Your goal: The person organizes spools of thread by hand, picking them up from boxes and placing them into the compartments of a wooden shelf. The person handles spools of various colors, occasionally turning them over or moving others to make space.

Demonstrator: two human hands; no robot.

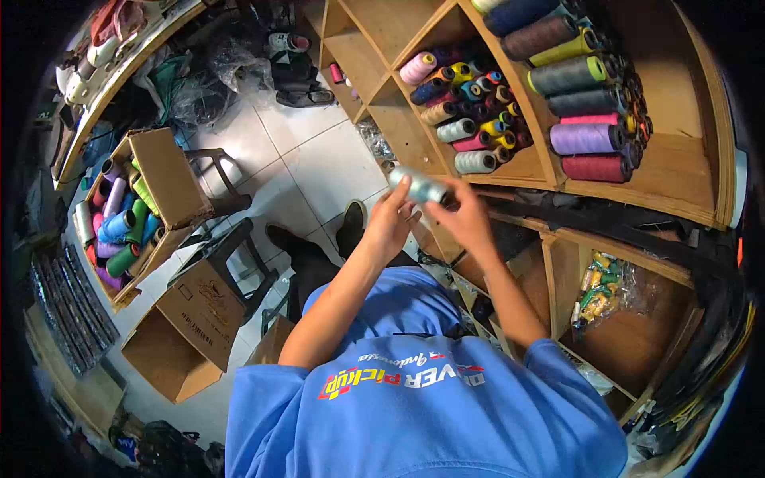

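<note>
A pale grey-green spool of thread is held up in front of my body, slightly blurred. My left hand grips its left end, thumb laid along the thread. Around the right end close the fingers of my right hand. Just beyond, one shelf compartment holds a stack of thread spools in many colours, lying on their sides with ends facing out. To its right, larger spools in purple, red, grey and yellow-green are piled in the neighbouring compartment.
On the left, a cardboard box is full of coloured spools. An open carton lies near a dark stool. The wooden shelf curves along the right; a lower compartment holds small bagged spools. Shoes stand on the tiled floor.
</note>
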